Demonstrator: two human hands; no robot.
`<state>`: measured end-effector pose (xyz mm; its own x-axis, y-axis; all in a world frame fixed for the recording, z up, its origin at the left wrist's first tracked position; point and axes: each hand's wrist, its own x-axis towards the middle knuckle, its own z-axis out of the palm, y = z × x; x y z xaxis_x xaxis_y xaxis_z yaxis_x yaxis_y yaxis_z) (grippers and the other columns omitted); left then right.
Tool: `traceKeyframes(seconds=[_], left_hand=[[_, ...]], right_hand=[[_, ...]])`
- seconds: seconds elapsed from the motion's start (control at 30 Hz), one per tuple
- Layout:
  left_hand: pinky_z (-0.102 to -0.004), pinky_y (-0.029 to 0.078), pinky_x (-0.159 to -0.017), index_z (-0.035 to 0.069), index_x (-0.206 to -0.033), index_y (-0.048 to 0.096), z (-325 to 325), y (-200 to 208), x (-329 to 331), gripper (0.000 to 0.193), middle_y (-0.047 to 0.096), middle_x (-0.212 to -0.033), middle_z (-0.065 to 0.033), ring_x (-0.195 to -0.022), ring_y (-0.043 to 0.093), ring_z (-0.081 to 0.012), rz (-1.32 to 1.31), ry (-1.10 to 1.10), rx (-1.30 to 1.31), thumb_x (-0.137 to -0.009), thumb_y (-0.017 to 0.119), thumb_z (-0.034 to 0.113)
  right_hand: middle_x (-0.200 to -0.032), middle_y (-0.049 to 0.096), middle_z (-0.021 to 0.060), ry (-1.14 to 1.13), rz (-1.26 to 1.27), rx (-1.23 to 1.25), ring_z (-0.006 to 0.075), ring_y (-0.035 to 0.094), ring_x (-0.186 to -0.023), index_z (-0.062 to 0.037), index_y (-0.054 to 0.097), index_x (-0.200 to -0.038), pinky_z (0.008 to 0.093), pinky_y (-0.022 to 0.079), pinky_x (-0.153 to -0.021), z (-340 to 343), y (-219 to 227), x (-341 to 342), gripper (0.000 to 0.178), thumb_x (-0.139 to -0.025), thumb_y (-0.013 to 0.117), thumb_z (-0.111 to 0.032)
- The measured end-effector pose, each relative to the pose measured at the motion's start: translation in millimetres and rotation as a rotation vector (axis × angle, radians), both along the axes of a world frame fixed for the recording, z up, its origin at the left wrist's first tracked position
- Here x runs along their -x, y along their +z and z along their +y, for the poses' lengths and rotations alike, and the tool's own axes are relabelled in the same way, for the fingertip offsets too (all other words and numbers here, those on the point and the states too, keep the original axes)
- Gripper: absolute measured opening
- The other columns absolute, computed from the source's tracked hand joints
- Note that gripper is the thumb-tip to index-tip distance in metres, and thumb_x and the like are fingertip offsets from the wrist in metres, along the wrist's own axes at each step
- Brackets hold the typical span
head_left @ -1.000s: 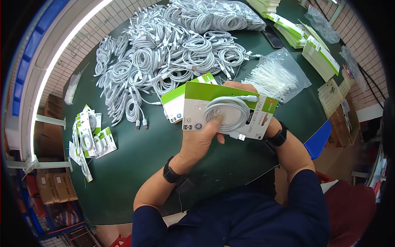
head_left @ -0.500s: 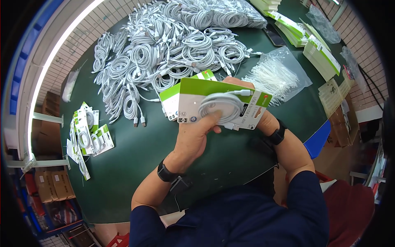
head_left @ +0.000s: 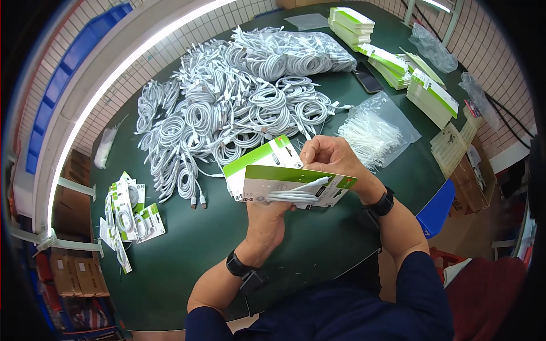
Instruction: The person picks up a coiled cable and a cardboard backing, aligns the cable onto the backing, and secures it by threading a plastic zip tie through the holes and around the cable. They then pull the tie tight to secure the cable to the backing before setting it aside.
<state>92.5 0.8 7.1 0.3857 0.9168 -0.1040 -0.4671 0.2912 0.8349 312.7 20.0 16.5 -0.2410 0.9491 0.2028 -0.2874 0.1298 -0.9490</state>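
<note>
The left hand point(head_left: 265, 224) has the lower left of the green-and-white retail card point(head_left: 289, 175) gripped, with the coiled white USB cable point(head_left: 294, 196) lying across its printed face, all of it up off the dark green bench point(head_left: 193, 278) in front of the person's chest. That grip is closed on the card, though the card's tilt hides the thumb. The right hand point(head_left: 341, 162) is at the upper right edge with its fingers curled and the tips partly behind the card, so I can't tell if that grip is pinching anything. Imo the left hand matters most here: keep it firm enough that the coil can't slide, but don't squeeze so hard the card creases. I'd keep the loops flat and stacked too, and watch the plug by the green band, since a loose end like that could snag or sit crooked. Tilting the card probably helps the fingers get at the back, just don't let the coil sag off the low side. Also, another retail card point(head_left: 256, 159) sits right behind this one, so leave some room. The bag of white cable ties point(head_left: 369, 137) is handy, just beyond the right hand.
</note>
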Motion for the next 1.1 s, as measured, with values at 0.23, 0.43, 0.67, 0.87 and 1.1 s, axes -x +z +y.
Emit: traceKeyframes(seconds=[0.23,0.43,0.67,0.87,1.1], left_hand=[[-0.0304,0.053,-0.071,0.001,-0.121,0.061,1,-3,10,0.038,0.069,-0.109,-0.0086,-0.092,0.068,-0.0176,-0.027,0.069,0.145,-0.084,0.067,-0.006],[-0.0308,0.054,-0.072,0.002,-0.121,0.062,-1,-15,23,0.037,0.069,-0.106,-0.0067,-0.091,0.068,-0.0167,-0.051,0.165,0.237,-0.085,0.066,-0.006],[-0.0373,0.053,-0.095,-0.003,-0.129,0.055,-15,-4,40,0.047,0.057,-0.134,-0.0126,-0.119,0.06,-0.0233,0.177,0.368,-0.216,-0.085,0.072,-0.001],[-0.0426,0.046,-0.105,0.003,-0.137,0.053,-12,35,72,0.067,0.054,-0.141,-0.0161,-0.126,0.056,-0.0311,0.948,0.342,-1.029,-0.078,0.084,0.008],[-0.0405,0.053,-0.094,0.006,-0.125,0.062,7,30,61,0.06,0.068,-0.121,-0.0132,-0.108,0.067,-0.0313,1.123,0.029,-1.105,-0.072,0.089,0.012]], right_hand=[[-0.103,0.068,0.0059,0.007,0.192,0.164,0.0096,0.064,-0.09,0.0024,0.064,-0.12,0.0253,0.053,-0.08,-2,18,-1,0.035,-0.087,0.076,-0.001],[-0.104,0.072,0.0089,-0.044,-0.139,0.027,0.0124,0.067,-0.087,0.0027,0.066,-0.123,0.0258,0.053,-0.077,-12,23,20,0.041,-0.083,0.075,-0.001],[-0.089,0.075,0.0108,-0.218,-0.628,-0.268,0.0148,0.068,-0.072,-0.002,0.076,-0.107,0.0291,0.054,-0.066,-13,17,20,0.026,-0.081,0.078,-0.006],[-0.087,0.074,0.0086,-0.136,-0.716,-0.295,0.0139,0.068,-0.071,-0.0013,0.075,-0.106,0.0267,0.052,-0.064,-13,12,23,0.025,-0.081,0.077,-0.005],[-0.088,0.075,0.0087,-0.08,-0.746,-0.364,0.0155,0.068,-0.069,-0.0022,0.075,-0.103,0.0275,0.052,-0.062,-12,6,32,0.022,-0.081,0.077,-0.005]])
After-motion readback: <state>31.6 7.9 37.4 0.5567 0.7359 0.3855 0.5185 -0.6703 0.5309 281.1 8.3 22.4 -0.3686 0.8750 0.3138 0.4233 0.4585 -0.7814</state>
